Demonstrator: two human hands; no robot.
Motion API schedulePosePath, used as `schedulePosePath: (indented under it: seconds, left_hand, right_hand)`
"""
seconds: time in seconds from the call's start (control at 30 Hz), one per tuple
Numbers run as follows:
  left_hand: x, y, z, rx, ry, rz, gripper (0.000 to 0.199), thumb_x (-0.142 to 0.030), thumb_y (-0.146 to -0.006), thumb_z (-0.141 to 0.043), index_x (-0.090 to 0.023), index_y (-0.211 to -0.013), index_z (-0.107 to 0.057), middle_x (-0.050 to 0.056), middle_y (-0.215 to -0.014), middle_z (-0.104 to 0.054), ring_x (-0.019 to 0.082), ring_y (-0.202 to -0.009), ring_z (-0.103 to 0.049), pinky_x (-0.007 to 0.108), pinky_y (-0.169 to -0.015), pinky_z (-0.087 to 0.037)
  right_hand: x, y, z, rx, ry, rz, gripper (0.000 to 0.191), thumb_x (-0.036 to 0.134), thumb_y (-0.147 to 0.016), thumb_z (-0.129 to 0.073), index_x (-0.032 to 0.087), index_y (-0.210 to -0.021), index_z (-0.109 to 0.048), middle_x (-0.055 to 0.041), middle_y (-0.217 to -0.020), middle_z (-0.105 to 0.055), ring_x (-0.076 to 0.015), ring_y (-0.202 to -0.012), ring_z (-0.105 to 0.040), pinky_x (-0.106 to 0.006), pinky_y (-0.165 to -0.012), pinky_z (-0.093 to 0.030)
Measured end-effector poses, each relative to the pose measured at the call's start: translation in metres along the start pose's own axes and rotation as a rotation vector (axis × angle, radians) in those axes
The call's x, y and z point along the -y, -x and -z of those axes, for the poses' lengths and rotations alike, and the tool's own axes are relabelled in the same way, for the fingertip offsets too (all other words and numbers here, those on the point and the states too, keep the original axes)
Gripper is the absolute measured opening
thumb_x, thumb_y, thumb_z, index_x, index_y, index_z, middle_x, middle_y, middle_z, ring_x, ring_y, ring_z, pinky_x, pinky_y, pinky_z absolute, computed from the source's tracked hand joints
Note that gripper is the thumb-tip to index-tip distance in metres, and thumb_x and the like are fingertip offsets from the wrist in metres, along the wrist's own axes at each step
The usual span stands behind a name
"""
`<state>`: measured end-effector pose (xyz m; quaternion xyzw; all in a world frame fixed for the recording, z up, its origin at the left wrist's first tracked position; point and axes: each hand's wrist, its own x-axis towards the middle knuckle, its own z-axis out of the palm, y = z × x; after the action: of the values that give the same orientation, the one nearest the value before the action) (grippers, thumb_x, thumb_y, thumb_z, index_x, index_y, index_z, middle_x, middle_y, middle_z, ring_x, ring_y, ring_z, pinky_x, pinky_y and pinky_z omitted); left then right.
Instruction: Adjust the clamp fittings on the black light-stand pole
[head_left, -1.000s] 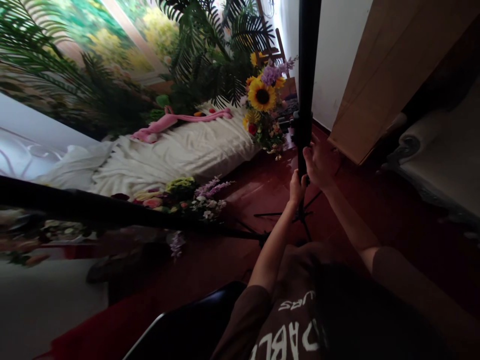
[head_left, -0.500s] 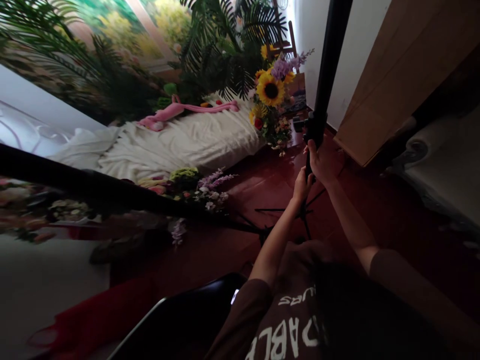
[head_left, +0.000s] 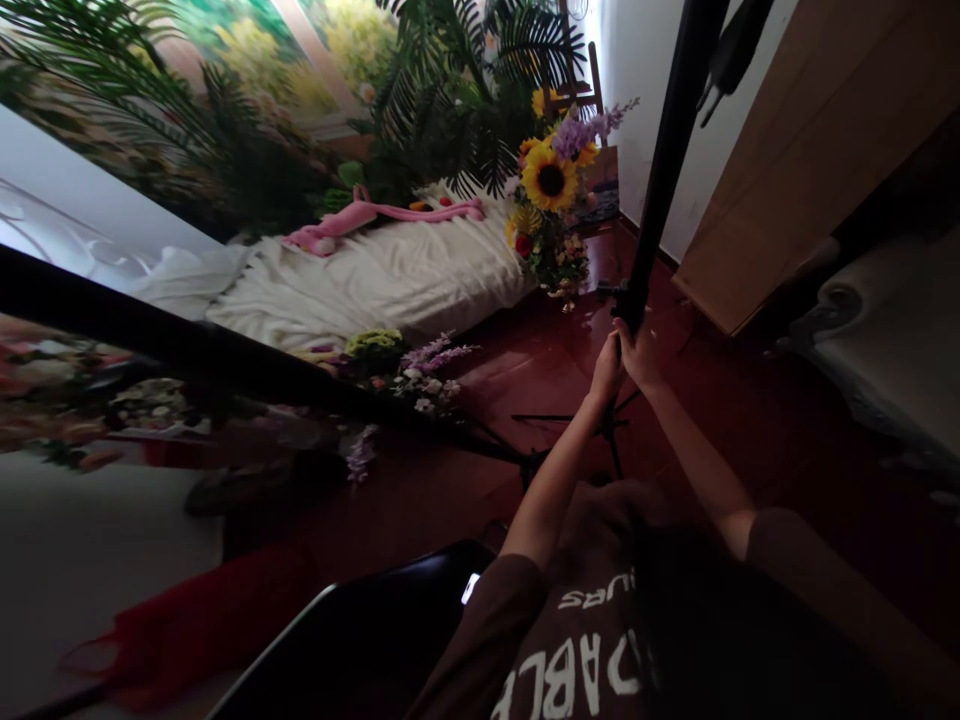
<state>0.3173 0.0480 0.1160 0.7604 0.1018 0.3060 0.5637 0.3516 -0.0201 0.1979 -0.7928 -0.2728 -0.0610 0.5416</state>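
Ahead of me stands a black light stand (head_left: 670, 140), its pole running up out of view and its thin legs (head_left: 616, 440) spread on the floor. My left hand (head_left: 607, 372) is closed around the pole's lower part. Just beside it, my right hand (head_left: 640, 358) grips the same pole, right under a dark clamp collar (head_left: 630, 300). The two hands nearly touch, and some of their fingers are hidden behind the pole. A dark hanging thing with thin prongs or wires (head_left: 733, 65) shows beside the upper pole.
A second black pole (head_left: 247, 360) slants across the left. Beyond are a bed-like white draped platform (head_left: 375, 280) with a pink plush toy (head_left: 345, 220), sunflowers (head_left: 550, 180) and palm leaves. A brown board (head_left: 757, 220) leans right. Near me are a black glossy panel (head_left: 375, 630) and red cloth (head_left: 202, 610).
The collar and upper pole have slid down towards the legs. My right hand has moved down with them, closer to my left hand. The dark hanging thing has come into view.
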Motion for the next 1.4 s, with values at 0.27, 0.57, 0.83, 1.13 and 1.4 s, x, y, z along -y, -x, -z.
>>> schedulePosePath:
  seconds: [0.27,0.57,0.83,1.13,1.4]
  left_hand:
    - [0.004,0.001,-0.001,0.0,0.004,0.002,0.04,-0.038,-0.094,-0.053,-0.014,-0.127,-0.054,0.017,-0.116,-0.067,0.021,-0.102,-0.066,0.035,-0.092,-0.053]
    - [0.006,0.001,-0.005,-0.061,-0.018,0.02,0.032,-0.04,-0.094,-0.054,-0.015,-0.114,-0.057,0.014,-0.103,-0.068,0.02,-0.096,-0.067,0.034,-0.087,-0.053]
    - [0.009,0.002,-0.009,-0.097,-0.078,0.003,0.033,-0.044,-0.094,-0.054,-0.019,-0.116,-0.055,0.011,-0.099,-0.068,0.019,-0.092,-0.067,0.032,-0.084,-0.052]
    - [0.013,0.003,-0.009,-0.107,-0.077,-0.009,0.043,-0.05,-0.093,-0.053,-0.017,-0.12,-0.055,0.015,-0.104,-0.068,0.023,-0.102,-0.066,0.037,-0.091,-0.052]
    - [0.012,0.003,-0.008,-0.087,-0.068,0.001,0.039,-0.05,-0.093,-0.053,-0.018,-0.116,-0.055,0.011,-0.097,-0.067,0.02,-0.093,-0.066,0.033,-0.083,-0.052]
  right_hand:
    - [-0.018,0.006,-0.003,0.006,0.026,0.036,0.058,0.071,-0.09,-0.043,0.022,-0.118,-0.055,-0.0165,-0.116,-0.067,-0.0312,-0.117,-0.062,-0.051,-0.1,-0.048]
    - [-0.01,0.017,0.039,0.051,0.169,0.134,0.039,0.045,-0.092,-0.058,0.024,-0.124,-0.058,-0.0104,-0.122,-0.069,-0.029,-0.119,-0.062,-0.061,-0.114,-0.032]
    - [-0.037,0.073,0.075,0.097,0.184,0.171,0.048,0.036,-0.096,-0.049,0.024,-0.143,-0.049,-0.011,-0.149,-0.051,-0.0269,-0.14,-0.047,-0.053,-0.116,-0.039]
    - [-0.065,0.076,0.056,0.276,0.306,0.171,0.075,0.037,-0.098,-0.047,0.025,-0.161,-0.01,-0.0096,-0.166,-0.022,-0.0264,-0.155,-0.013,-0.056,-0.123,-0.024]
    - [-0.058,0.049,0.034,0.057,-0.001,-0.056,0.057,0.055,-0.1,-0.037,0.022,-0.146,-0.045,-0.0132,-0.127,-0.068,-0.0232,-0.113,-0.068,-0.041,-0.096,-0.055]
